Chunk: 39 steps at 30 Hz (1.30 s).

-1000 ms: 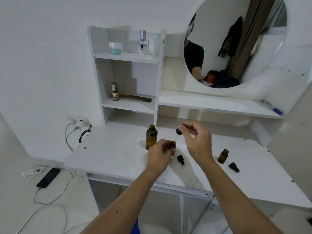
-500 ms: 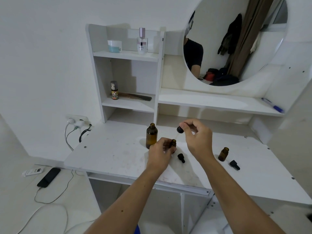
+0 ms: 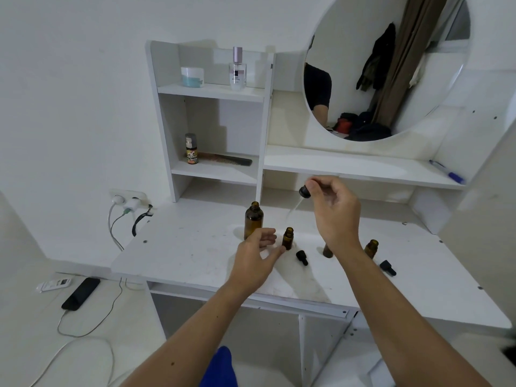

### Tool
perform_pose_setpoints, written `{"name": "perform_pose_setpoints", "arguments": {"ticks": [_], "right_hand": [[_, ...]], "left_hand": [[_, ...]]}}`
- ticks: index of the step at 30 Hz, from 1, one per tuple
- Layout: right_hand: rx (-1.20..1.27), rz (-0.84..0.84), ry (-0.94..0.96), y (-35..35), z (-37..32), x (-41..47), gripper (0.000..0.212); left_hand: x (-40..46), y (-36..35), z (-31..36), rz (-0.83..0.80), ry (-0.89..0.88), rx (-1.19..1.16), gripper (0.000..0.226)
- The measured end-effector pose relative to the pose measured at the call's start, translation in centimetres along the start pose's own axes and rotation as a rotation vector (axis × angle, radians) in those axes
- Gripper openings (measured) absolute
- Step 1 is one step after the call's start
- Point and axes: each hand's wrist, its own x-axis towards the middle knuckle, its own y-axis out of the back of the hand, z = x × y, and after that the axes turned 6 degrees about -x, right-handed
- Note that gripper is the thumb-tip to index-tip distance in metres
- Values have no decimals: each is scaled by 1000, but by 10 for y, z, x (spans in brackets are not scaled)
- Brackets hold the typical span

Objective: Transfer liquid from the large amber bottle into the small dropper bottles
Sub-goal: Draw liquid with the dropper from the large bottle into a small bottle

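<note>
The large amber bottle (image 3: 253, 219) stands uncapped on the white desk (image 3: 181, 247). Just right of it a small amber dropper bottle (image 3: 288, 238) stands open. My left hand (image 3: 255, 256) hovers beside this small bottle with fingers apart, the thumb tip touching its base. My right hand (image 3: 333, 212) pinches the black bulb of a glass dropper (image 3: 299, 199) held in the air, its glass tube slanting down-left. Another small bottle (image 3: 371, 248) stands at the right, and a third (image 3: 327, 252) is mostly hidden behind my right wrist. Two black caps (image 3: 302, 257) (image 3: 388, 267) lie on the desk.
A shelf unit (image 3: 212, 93) at the back holds a jar, a perfume bottle, a small spray bottle and a comb. A round mirror (image 3: 391, 65) hangs above a long shelf with a blue pen (image 3: 446, 171). A phone (image 3: 81, 293) and cables lie on the floor at left.
My left hand has let go of the small bottle and opened, drawing back slightly. My right hand lifted the dropper up and to the right, away from the bottle's mouth.
</note>
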Motion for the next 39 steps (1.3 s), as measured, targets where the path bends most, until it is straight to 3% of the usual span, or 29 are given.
{"name": "perform_pose_setpoints", "arguments": {"ticks": [5, 10, 16, 25, 39], "right_hand": [[110, -12, 12, -21, -16, 6, 14], [173, -18, 28, -43, -25, 14, 10], [184, -74, 27, -55, -26, 18, 5], [134, -78, 48, -62, -24, 27, 7], [-18, -251, 25, -82, 3, 16, 9]], "left_hand": [[2, 35, -2, 142, -76, 60, 27], [15, 48, -6, 246, -62, 96, 48], [28, 47, -6, 173, 36, 53, 70], [34, 45, -11, 138, 46, 24, 51], [37, 46, -14, 134, 31, 37, 50]]}}
